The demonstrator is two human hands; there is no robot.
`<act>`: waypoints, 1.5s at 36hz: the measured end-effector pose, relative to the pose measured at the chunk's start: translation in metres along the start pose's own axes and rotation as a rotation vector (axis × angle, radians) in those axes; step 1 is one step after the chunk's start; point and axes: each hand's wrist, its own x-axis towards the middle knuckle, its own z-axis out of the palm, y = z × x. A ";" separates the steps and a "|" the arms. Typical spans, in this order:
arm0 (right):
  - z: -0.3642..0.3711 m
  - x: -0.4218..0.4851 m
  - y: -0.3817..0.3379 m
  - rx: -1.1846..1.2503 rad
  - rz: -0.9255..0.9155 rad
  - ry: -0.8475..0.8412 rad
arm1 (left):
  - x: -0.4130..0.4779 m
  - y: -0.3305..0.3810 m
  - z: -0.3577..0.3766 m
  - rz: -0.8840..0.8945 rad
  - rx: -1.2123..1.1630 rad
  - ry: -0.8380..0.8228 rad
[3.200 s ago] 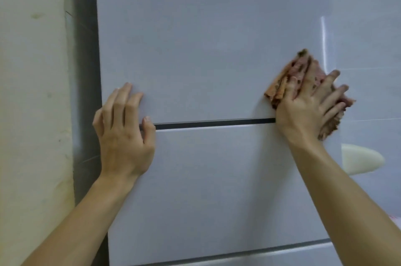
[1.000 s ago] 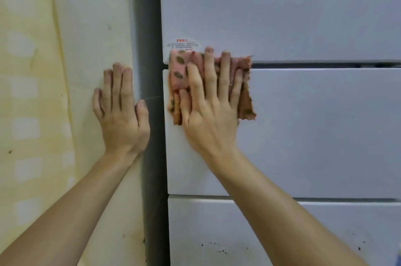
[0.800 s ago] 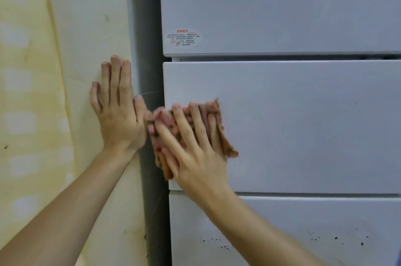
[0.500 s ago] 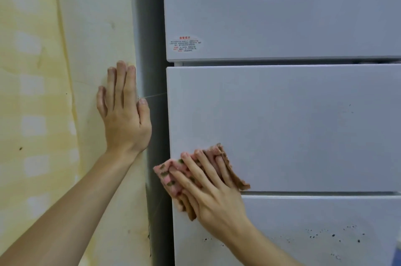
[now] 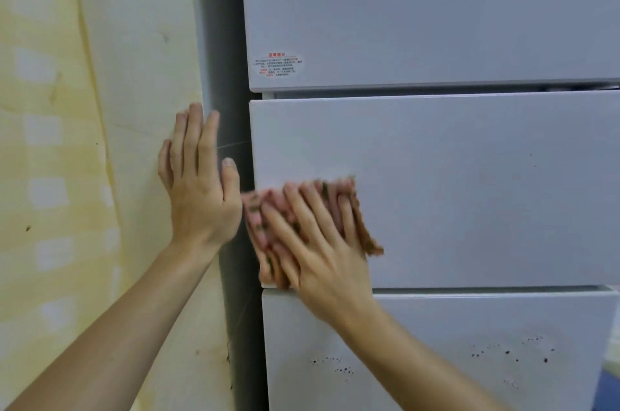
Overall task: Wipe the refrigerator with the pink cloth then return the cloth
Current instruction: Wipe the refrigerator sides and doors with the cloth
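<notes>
Cloth: the right hand (image 5: 322, 243) lies flat, fingers spread, pressing the pink cloth (image 5: 335, 191) on the refrigerator (image 5: 436, 8), low at the left edge of the middle drawer (image 5: 469, 192).
Brace: the left hand (image 5: 198, 189) is open, palm on the wall (image 5: 50, 142), holding nothing.
Progress: mid-wipe, I'd say. The dark specks (image 5: 510, 352) on the bottom drawer (image 5: 419, 326) look untouched, and the cloth's return is yet to come.
Room: bare panel runs right. Leftward the cloth is at the drawer's edge, the left hand just beside it.

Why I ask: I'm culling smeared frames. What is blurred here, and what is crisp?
Head view: right hand and pink cloth are motion-smeared on the refrigerator; left hand, flat on the wall, is crisp; print on the sticker is too small to read; light is soft, no glare.
</notes>
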 end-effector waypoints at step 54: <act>-0.038 0.024 0.103 -0.048 0.284 0.214 | -0.045 0.080 0.036 0.181 0.029 0.026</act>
